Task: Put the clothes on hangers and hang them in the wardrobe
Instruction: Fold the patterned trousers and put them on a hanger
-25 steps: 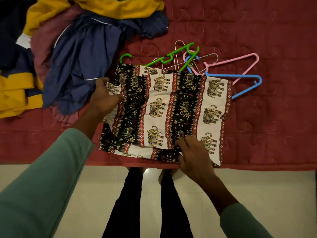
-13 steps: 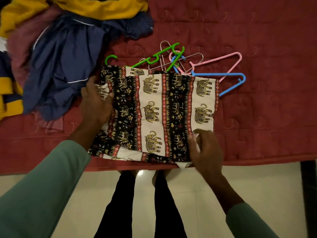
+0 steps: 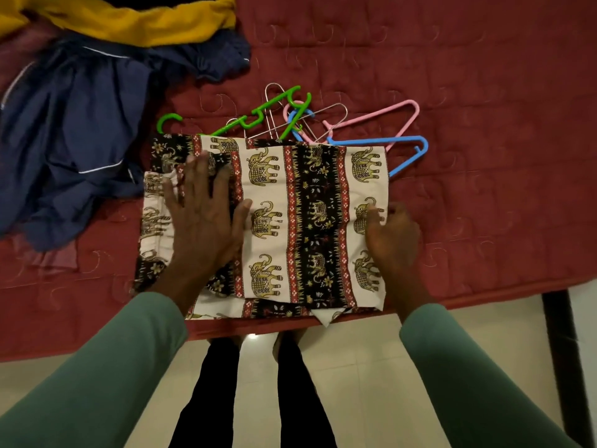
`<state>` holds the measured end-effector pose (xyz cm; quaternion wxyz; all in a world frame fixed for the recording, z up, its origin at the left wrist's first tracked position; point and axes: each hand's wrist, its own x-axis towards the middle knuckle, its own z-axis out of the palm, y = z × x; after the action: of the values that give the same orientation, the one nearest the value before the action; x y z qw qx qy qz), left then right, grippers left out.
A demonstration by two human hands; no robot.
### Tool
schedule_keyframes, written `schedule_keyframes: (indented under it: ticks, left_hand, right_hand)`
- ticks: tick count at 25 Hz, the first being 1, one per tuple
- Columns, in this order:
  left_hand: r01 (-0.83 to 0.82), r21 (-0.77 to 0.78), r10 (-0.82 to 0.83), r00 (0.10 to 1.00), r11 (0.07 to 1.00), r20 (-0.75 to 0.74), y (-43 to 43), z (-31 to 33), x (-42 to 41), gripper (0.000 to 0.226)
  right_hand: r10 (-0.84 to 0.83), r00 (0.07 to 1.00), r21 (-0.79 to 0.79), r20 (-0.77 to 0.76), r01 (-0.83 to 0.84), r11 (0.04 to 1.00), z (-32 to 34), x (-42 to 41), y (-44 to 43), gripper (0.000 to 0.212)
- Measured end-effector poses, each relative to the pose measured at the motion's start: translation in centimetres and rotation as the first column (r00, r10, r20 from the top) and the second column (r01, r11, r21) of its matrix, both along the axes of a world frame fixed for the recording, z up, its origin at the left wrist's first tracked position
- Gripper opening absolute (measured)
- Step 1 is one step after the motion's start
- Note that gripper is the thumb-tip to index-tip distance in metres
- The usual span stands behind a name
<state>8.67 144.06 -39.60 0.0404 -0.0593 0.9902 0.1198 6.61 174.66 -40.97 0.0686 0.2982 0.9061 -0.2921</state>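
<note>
Left of the elephant-print cloth (image 3: 290,221), a navy garment (image 3: 74,130) lies crumpled on the red quilt (image 3: 484,92), touching the cloth's left edge, with a yellow garment (image 3: 139,24) beyond it, farther from the cloth. The cloth itself lies folded flat at the quilt's near edge, a corner hanging just over it. The left hand (image 3: 203,221) rests on the cloth's left part, palm down, fingers straight and spread. Behind the cloth's far edge and partly under it lie a green hanger (image 3: 250,123), wire hangers (image 3: 323,112), a pink hanger (image 3: 371,114) and a blue hanger (image 3: 381,140). The right hand (image 3: 394,237) sits at the cloth's right edge with fingers bent down onto it; whether it pinches the fabric cannot be told.
</note>
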Motion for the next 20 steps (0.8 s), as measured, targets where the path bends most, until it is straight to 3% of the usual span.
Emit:
schedule_keyframes:
  ticks: [3,7,11,15,17,20]
  left_hand:
    - [0.145,0.081,-0.141,0.989,0.986,-0.052,4.3,0.4,-2.7,0.053]
    - [0.174,0.224,-0.164,0.985,0.959,-0.059,10.0,0.9,-9.7,0.035]
    - [0.346,0.069,-0.342,0.938,0.936,-0.063,15.4,0.7,-14.6,0.029]
    - [0.44,-0.141,-0.422,0.895,0.887,0.143,19.2,-0.1,-18.5,0.025]
    - [0.444,-0.111,-0.426,0.892,0.889,0.151,20.2,-0.3,-19.6,0.026]
    - [0.451,0.011,-0.451,0.893,0.893,0.011,22.3,0.6,-21.7,0.029]
  right_hand:
    - [0.002,1.0,-0.044,0.006,-0.002,0.999,-1.5,0.3,0.4,0.039]
    - [0.053,0.998,0.007,0.02,-0.054,0.999,-2.5,0.2,0.4,0.033]
    - [0.145,0.989,0.042,0.039,-0.147,0.988,-3.0,0.2,1.1,0.034]
    - [0.194,0.979,0.036,0.063,-0.196,0.98,-3.8,0.3,1.5,0.031]
    - [0.192,0.978,0.008,0.085,-0.193,0.981,-4.3,0.3,1.7,0.029]
    - [0.187,0.979,-0.032,0.085,-0.185,0.982,-4.4,0.3,2.0,0.027]
